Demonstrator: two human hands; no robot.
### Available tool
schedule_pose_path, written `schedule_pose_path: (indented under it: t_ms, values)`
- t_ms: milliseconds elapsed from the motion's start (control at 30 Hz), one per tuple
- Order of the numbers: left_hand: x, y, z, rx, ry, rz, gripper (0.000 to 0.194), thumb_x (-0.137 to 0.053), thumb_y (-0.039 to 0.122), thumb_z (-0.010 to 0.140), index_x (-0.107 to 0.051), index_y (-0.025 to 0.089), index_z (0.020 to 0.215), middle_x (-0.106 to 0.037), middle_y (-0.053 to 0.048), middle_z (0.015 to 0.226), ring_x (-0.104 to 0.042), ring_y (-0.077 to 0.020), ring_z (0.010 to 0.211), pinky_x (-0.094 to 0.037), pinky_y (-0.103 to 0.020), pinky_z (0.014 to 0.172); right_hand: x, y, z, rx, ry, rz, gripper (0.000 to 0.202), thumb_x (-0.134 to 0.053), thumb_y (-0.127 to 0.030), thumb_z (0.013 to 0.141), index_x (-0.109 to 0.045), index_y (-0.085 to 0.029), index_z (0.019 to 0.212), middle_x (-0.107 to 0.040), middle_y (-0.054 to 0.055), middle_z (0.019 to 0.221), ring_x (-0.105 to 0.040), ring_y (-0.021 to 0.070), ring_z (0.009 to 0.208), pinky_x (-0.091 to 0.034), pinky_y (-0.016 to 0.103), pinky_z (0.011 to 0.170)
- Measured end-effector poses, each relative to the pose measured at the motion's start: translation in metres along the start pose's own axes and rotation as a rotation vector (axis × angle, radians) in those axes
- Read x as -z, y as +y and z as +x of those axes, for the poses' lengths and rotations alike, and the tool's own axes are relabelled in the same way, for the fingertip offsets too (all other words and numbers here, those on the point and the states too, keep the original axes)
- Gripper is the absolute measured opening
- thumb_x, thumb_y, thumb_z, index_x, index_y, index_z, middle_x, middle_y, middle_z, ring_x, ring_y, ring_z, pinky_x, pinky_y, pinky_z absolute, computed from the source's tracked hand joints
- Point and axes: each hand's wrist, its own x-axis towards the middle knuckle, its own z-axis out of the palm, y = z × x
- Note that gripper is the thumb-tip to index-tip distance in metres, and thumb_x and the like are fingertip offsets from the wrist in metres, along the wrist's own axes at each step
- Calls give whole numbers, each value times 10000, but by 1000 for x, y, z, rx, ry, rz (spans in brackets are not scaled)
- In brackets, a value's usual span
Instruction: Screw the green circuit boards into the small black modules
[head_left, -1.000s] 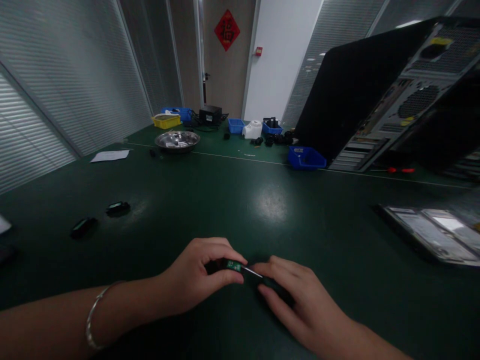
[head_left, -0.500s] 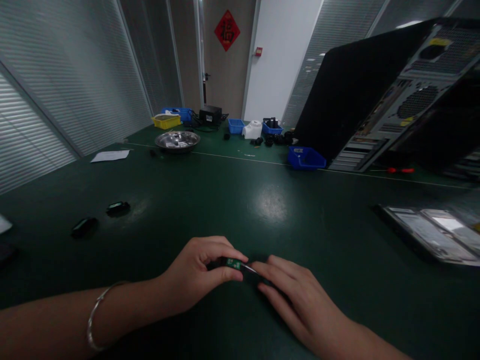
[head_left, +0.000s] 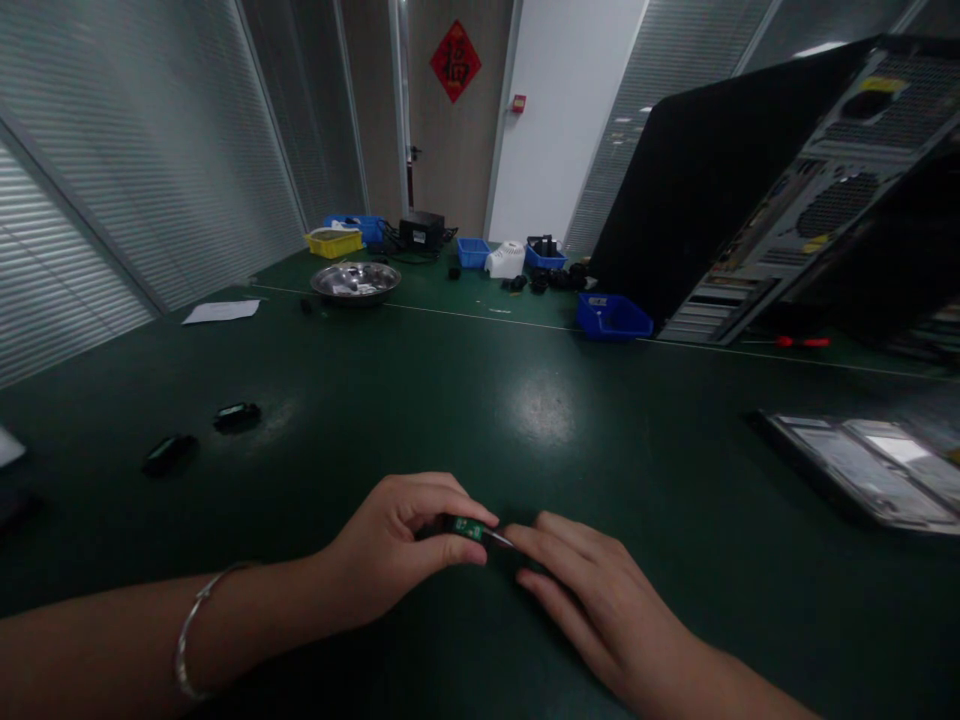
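Note:
Near the front middle of the green table, my left hand (head_left: 409,545) pinches a small dark part with a green circuit board (head_left: 469,528) between thumb and fingers. My right hand (head_left: 592,590) is closed around a thin tool (head_left: 499,539), whose metal shaft reaches the right end of the board. Most of the tool is hidden under the fingers. Two small black devices lie on the left side, one (head_left: 237,417) a little farther back than the other (head_left: 169,455).
A metal bowl (head_left: 355,283), a yellow tray (head_left: 334,243) and a blue bin (head_left: 613,316) stand toward the back of the table (head_left: 450,400). At right are a large black computer case (head_left: 697,180) and a flat metallic unit (head_left: 870,470). White paper (head_left: 221,311) lies at left.
The green board has shifted very slightly to the right between my left fingers, and less of the tool's shaft shows. Both hands are otherwise nearly where they were.

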Motion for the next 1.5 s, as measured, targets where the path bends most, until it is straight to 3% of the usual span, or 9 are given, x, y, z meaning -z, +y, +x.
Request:
schedule_pose_path:
  t_ms: [533, 800, 967, 1100, 1167, 1367, 1500]
  values:
    - [-4, 5, 1, 94, 18, -150, 191, -761, 134, 733, -788, 174, 918, -652, -31, 810, -600, -140, 716, -459, -248, 638, 0, 1, 0, -31, -25, 93, 307, -442, -218, 1019, -523, -261, 1312, -647, 46, 937, -646, 202, 827, -540, 322, 720]
    - [-5, 5, 1, 59, -12, -172, 190, -726, 127, 771, -767, 163, 954, -629, -37, 847, -595, -146, 760, -460, -271, 689, 2, -1, 1, -46, -38, 153, 298, -461, -185, 1004, -534, -254, 1284, -649, 47, 950, -636, 197, 835, -529, 322, 736]
    - [-1, 6, -1, 16, -76, -162, 224, -631, 135, 853, -711, 174, 1059, -538, -64, 1065, -572, -176, 954, -462, -326, 841, 4, -1, 1, -52, 23, 229, 320, -464, -170, 996, -502, -290, 1290, -651, 36, 1030, -644, 189, 926, -528, 300, 789]
    - [-2, 3, -2, 97, -111, -268, 378, -630, 106, 860, -524, 188, 1213, -583, -54, 1053, -585, -175, 970, -446, -353, 872, 4, 2, 2, -79, 49, 254, 338, -453, -166, 1001, -489, -304, 1308, -656, 31, 1033, -652, 182, 924, -541, 284, 781]
    - [-3, 0, -1, 121, -121, -362, 408, -648, 89, 851, -445, 198, 1188, -598, -32, 1006, -594, -160, 931, -450, -336, 840, 4, 2, 1, -72, 59, 256, 359, -455, -169, 1000, -482, -306, 1331, -664, 35, 1034, -657, 188, 933, -548, 282, 771]
    - [-2, -6, 0, 153, -145, -506, 390, -696, 46, 815, -414, 200, 1035, -581, 12, 941, -596, -103, 831, -435, -234, 721, 4, 0, -5, -1, 52, 216, 396, -486, -194, 985, -498, -278, 1372, -698, 64, 1022, -673, 204, 866, -563, 285, 694]
    - [0, -6, 3, 163, -114, -547, 402, -747, 93, 788, -433, 197, 1016, -597, 3, 939, -616, -122, 855, -458, -254, 755, 5, 0, -4, 11, 31, 216, 436, -486, -213, 988, -482, -273, 1420, -701, 71, 999, -675, 198, 834, -564, 278, 672]
